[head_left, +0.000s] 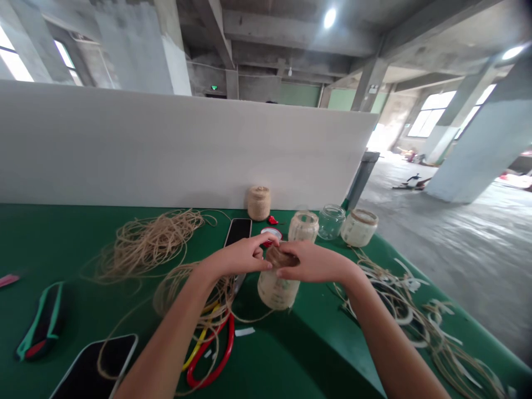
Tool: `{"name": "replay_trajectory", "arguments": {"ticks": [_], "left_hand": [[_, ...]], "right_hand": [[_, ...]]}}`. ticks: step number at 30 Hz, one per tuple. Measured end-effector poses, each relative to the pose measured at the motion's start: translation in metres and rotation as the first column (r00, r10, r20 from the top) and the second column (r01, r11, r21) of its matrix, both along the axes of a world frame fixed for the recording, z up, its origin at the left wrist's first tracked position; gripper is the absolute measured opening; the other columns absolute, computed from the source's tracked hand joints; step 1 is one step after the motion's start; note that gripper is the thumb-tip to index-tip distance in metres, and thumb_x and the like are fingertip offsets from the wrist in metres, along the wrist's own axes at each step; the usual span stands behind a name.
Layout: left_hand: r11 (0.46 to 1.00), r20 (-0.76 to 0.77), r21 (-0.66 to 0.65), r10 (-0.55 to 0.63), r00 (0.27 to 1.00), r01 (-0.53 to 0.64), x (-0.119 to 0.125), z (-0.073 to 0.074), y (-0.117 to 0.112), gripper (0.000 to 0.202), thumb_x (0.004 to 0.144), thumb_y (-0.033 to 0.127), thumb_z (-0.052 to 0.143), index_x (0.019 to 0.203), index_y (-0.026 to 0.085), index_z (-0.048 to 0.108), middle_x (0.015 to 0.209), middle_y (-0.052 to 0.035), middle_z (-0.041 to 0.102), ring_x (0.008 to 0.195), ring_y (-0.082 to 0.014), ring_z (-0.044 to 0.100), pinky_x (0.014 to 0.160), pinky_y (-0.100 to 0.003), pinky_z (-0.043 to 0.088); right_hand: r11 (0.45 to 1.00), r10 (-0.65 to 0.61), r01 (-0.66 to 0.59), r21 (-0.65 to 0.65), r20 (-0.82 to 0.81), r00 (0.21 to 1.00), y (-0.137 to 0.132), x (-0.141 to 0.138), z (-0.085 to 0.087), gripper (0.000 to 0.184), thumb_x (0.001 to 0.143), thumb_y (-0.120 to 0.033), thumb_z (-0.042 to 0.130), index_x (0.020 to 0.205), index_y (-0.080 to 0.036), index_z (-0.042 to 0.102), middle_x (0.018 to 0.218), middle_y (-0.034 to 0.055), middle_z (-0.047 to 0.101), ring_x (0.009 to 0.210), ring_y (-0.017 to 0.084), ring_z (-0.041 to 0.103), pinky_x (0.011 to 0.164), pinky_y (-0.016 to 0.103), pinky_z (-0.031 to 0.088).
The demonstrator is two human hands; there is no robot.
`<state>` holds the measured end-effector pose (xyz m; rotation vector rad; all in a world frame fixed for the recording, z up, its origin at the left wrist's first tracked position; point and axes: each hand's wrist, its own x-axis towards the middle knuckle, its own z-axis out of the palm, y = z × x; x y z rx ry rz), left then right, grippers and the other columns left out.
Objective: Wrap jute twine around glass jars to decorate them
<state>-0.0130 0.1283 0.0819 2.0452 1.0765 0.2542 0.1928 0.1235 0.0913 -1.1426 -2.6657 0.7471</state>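
My left hand [239,257] and my right hand [313,261] meet over a cream-coloured, wrapped glass jar [277,292] standing on the green table [75,238]. A brown twine bundle [282,256] sits at the jar's top, pinched between my fingers and partly hidden by them. My right fingers curl across it, while my left fingertips reach its near side. A red jar lid [271,234] lies just beyond my left fingers.
Behind my hands are a twine spool [259,203], a bare glass jar [331,221] and several wrapped jars. Loose twine [145,244], red-and-yellow-handled scissors [208,346], two phones and a pouch [41,321] lie about. A white partition [178,149] backs the table.
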Motion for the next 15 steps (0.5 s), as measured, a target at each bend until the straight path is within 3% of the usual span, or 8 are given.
{"name": "replay_trajectory", "arguments": {"ticks": [4,10,15], "left_hand": [[1.000,-0.002,0.018,-0.010,1.000,0.010,0.0031,-0.0017,-0.0005,0.045,0.076,0.036,0.052,0.118,0.025,0.040,0.065,0.0050,0.041,0.055,-0.0098,0.036,0.051,-0.021,0.026],[1.000,-0.020,0.023,0.005,1.000,-0.005,0.0023,0.0016,-0.0007,0.050,0.077,0.036,0.051,0.124,0.024,0.038,0.062,0.0055,0.039,0.055,-0.0103,0.037,0.052,-0.022,0.027],[0.999,-0.022,0.044,-0.003,1.000,0.004,0.0024,-0.0041,0.0029,0.050,0.079,0.037,0.049,0.126,0.026,0.037,0.061,0.0058,0.039,0.054,-0.0105,0.037,0.051,-0.021,0.028]], "right_hand": [[1.000,0.002,-0.002,0.013,0.001,1.000,-0.0026,-0.0029,0.0001,0.015,0.081,-0.032,0.046,0.074,-0.018,0.045,0.066,-0.0024,0.049,0.057,0.010,0.044,0.049,0.024,0.028],[1.000,0.018,-0.017,-0.023,0.033,0.999,0.0011,0.0035,-0.0017,0.014,0.081,-0.028,0.044,0.072,-0.018,0.045,0.064,-0.0022,0.049,0.054,0.009,0.043,0.047,0.024,0.026],[1.000,0.004,-0.004,0.001,0.054,0.999,0.0026,0.0048,-0.0045,0.014,0.081,-0.029,0.043,0.073,-0.018,0.043,0.065,-0.0022,0.048,0.053,0.009,0.043,0.046,0.023,0.026]]}}
